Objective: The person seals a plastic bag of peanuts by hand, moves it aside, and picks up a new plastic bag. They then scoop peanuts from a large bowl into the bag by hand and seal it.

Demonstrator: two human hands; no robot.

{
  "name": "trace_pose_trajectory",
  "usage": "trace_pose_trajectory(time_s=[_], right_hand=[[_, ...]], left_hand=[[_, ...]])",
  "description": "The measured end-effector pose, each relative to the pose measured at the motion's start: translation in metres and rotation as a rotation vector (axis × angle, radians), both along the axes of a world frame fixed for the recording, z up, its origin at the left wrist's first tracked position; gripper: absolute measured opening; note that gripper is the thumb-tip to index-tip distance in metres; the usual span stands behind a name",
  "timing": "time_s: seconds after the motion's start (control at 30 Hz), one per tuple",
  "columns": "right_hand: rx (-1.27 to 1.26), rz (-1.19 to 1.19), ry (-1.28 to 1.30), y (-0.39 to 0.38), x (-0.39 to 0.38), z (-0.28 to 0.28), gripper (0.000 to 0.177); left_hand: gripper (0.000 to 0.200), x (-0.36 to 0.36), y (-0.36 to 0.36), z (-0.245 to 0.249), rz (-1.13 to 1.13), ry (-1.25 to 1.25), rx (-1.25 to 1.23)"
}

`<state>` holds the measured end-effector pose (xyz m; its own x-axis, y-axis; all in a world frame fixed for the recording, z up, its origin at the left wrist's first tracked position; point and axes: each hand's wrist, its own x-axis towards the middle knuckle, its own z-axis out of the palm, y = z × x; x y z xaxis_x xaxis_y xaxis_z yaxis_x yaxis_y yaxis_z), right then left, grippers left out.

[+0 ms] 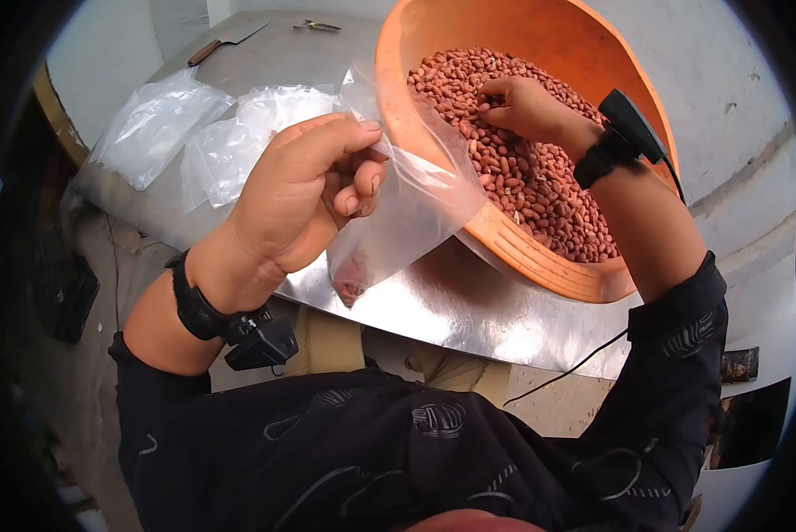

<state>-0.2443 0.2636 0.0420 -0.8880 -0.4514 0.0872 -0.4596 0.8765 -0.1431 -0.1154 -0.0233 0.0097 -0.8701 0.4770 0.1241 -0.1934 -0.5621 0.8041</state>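
Peanuts (549, 191) are heaped in the orange basin (540, 27), right hand (526, 108) in among them, fingers curled; can't tell from here whether that grip's got any. Left hand (314, 182) is pinching a clear bag (416, 199) against the basin's rim, reddish bits (352, 277) down in its corner. Spare bags (154, 129) lie left of the basin.

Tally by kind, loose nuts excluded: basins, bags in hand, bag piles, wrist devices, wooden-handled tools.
Orange basin: 1
Plastic bag in left hand: 1
Bag piles on table: 2
Black wrist devices: 2
Wooden-handled tool: 1
Total: 7
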Motion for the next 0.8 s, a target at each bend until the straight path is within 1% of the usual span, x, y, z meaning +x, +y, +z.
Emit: trace_pose_trajectory(time_s=[0.03,0.07,0.17,0.3,0.4,0.5,0.6,0.63,0.73,0.8], right_hand=[[0.021,0.032,0.069,0.005,0.004,0.002,0.022],[0.080,0.007,0.041,0.008,0.006,0.006,0.018],[0.044,-0.066,-0.102,0.009,0.019,0.016,0.015],[-0.092,-0.159,-0.157,0.009,0.034,0.025,0.009],[-0.389,-0.111,-0.248,-0.004,0.051,0.048,0.007],[-0.773,0.033,-0.237,-0.045,0.075,0.073,0.006],[-0.898,0.091,-0.526,-0.091,0.096,0.091,0.004],[-0.832,0.188,-0.359,-0.100,0.096,0.072,0.008],[-0.778,0.120,-0.535,-0.114,0.097,0.051,0.009],[-0.731,0.139,-0.561,-0.114,0.090,0.039,0.011]], left_hand=[[0.018,0.000,0.002,-0.001,0.000,0.006,0.008],[0.018,-0.001,0.004,-0.001,0.000,0.012,0.016],[0.017,0.002,0.013,0.001,0.065,-0.038,-0.018],[0.015,-0.002,0.019,-0.002,0.058,-0.069,-0.005],[0.015,0.001,0.020,-0.001,0.058,-0.073,-0.044],[0.015,0.001,0.020,0.000,0.062,-0.040,-0.071],[0.015,0.001,0.021,0.002,0.065,-0.044,-0.074],[0.015,0.002,0.021,0.002,0.063,-0.033,-0.070],[0.014,0.005,0.020,0.003,0.057,-0.010,-0.058],[0.015,0.006,0.017,0.002,0.057,-0.005,-0.058]])
